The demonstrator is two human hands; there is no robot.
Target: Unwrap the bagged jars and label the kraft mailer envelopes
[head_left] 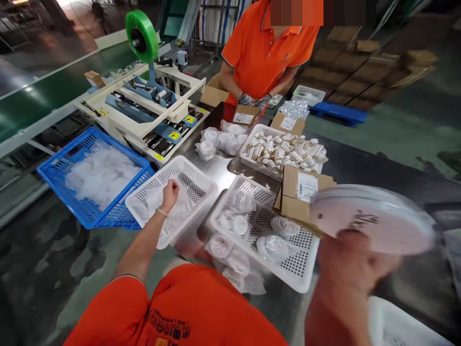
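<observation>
My left hand (170, 194) is above a white perforated basket (135, 204), fingers closed in a pinch. Beneath it lie thin white sheets and clear plastic (182, 204); anything between its fingertips is too small to make out. Close to the camera on the right, my right hand (349, 269) grips a pale pink plastic package (396, 226) with dark lettering and a clear, shiny upper edge. Motion blurs both. Left of that hand, another white basket (304, 281) contains several round, clear-wrapped pieces (275, 247). More wrapped pieces (236, 262) lie against its near side.
Across the table a co-worker in orange (266, 57) handles a carton (247, 115). A basket of small white-capped bottles (266, 168) and labelled cartons (298, 192) stand mid-table. A blue crate (86, 221) and a tape machine (158, 110) are at left.
</observation>
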